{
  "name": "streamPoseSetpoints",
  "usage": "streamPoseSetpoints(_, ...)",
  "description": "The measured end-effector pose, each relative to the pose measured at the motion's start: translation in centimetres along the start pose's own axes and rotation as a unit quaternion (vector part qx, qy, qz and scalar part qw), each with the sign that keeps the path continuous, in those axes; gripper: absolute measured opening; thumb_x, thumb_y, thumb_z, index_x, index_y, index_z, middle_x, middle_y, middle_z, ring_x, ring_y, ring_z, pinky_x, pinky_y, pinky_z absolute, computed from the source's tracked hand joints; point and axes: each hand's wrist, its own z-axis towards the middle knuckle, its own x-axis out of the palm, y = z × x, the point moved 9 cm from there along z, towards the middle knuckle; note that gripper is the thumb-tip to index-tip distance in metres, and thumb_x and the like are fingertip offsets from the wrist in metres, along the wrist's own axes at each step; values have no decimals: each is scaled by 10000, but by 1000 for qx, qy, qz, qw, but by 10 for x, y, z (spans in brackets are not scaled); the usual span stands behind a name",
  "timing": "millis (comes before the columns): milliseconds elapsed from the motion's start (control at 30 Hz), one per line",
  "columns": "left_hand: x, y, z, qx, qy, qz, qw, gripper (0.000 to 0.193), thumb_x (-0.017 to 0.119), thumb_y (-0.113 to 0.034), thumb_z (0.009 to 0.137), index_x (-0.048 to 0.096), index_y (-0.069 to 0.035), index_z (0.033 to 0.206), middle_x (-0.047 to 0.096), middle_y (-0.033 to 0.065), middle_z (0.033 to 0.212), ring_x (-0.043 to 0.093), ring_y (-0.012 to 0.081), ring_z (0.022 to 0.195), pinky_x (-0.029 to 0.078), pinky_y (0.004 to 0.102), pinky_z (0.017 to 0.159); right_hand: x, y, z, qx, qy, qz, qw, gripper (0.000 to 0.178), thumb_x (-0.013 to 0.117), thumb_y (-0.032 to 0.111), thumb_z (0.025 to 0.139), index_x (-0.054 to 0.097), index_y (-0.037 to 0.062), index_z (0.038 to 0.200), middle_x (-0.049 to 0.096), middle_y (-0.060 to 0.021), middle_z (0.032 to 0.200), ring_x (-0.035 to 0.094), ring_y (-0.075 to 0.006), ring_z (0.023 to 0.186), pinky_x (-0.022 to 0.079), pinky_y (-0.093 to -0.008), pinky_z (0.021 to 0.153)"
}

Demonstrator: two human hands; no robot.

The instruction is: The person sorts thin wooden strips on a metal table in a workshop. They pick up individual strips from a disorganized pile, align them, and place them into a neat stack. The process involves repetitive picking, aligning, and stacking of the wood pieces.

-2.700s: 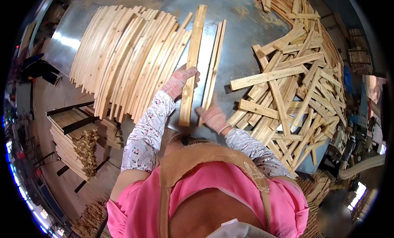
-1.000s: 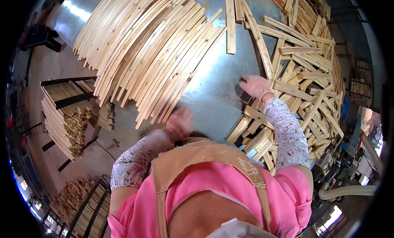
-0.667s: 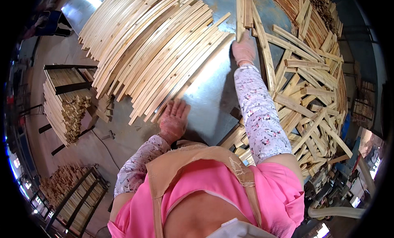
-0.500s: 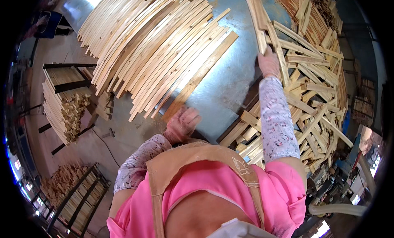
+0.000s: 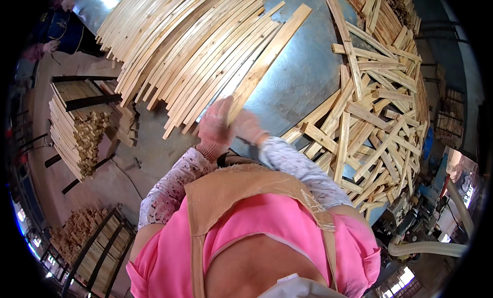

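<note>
A pale wooden plank slants across the metal table, apart from the row of strips. My left hand, in a pinkish glove, is closed around the plank's near end. My right hand is close against the other side of that end. Motion smears its fingers, so I cannot tell whether they grip. To the left of the plank lie many narrow wooden strips side by side, their near ends uneven. Patterned sleeves cover both my forearms.
A loose heap of short wood pieces covers the table's right side. At the left stand a rack of stacked strips and a lower rack of wood. Another person in dark blue is at the far left. A pale hose runs lower right.
My right hand has left the long pieces at the right and come to the plank's near end. My left hand now grips the plank, which has shifted right. The other person shows more.
</note>
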Motion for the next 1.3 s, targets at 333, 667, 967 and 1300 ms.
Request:
streamPoseSetpoints(333,49,-61,35,34,265,80,960,750,767,-414,909,531,-144,1567,529,184,1591,541,390,1457,475,519,1180,-137,-67,-19,87,-267,576,768,563,641,321,1007,591,-27,1447,747,-257,1227,741,-366,1077,580,-431,962)
streamPoseSetpoints(667,-40,7,165,15,314,305,899,427,741,-473,951,749,-52,1026,740,124,955,710,327,892,344,512,1239,-304,-54,-5,-66,-168,-68,981,544,744,442,941,691,154,1399,728,-210,1139,685,-411,1102,554,-474,990)
streamPoseSetpoints(967,-131,170,128,-106,-100,394,907,407,796,-178,896,641,-43,1247,521,176,1496,467,404,1443,381,549,1219,-462,-329,40,296,-417,-160,844,568,700,395,950,622,140,1453,734,-207,1248,658,-423,1246,530,-529,1059)
streamPoseSetpoints(1300,86,46,211,-195,85,-408,888,764,675,-118,1045,282,22,1685,565,194,1538,570,281,1404,454,387,1192,-314,-201,-43,-25,-341,-37,939,346,542,185,1085,675,79,1386,754,-232,1248,756,-362,1102,601,-454,991)
